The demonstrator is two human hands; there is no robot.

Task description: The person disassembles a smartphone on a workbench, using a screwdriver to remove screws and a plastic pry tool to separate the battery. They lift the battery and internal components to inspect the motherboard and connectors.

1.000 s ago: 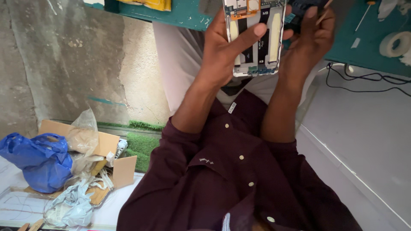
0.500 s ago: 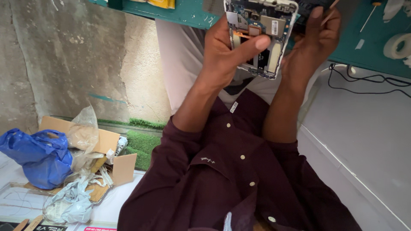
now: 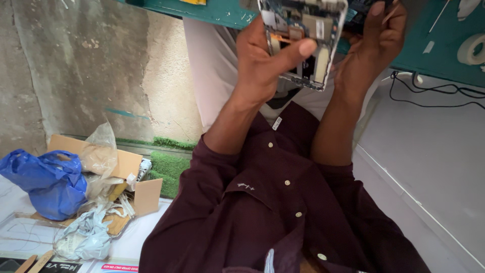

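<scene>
Left hand was raised in front of the chest, forearm angled up from the rolled maroon sleeve, grip closed on the opened phone — fingers wrapped behind its left edge, thumb laid flat across the exposed board side. Phone was held upright-ish, slightly tilted, just off the near edge of the teal bench, its top cut off by the frame edge. Circuit boards and a pale battery-like block were visible inside the frame.

Right hand was up beside the phone's right edge, palm toward it, fingers curled at the top right corner; a thin stick-like tool sat pinched between the fingers — grip closed on it, tip out of view. Right forearm ran near vertical, parallel to the left one, elbows tucked close to the torso.

Around them — a roll of white tape lay on the bench toward its right end; a black cable trailed below that edge over the grey floor. On the floor left: an open cardboard box with clear plastic wrap, a blue plastic bag touching it, a strip of green turf along the concrete wall.
</scene>
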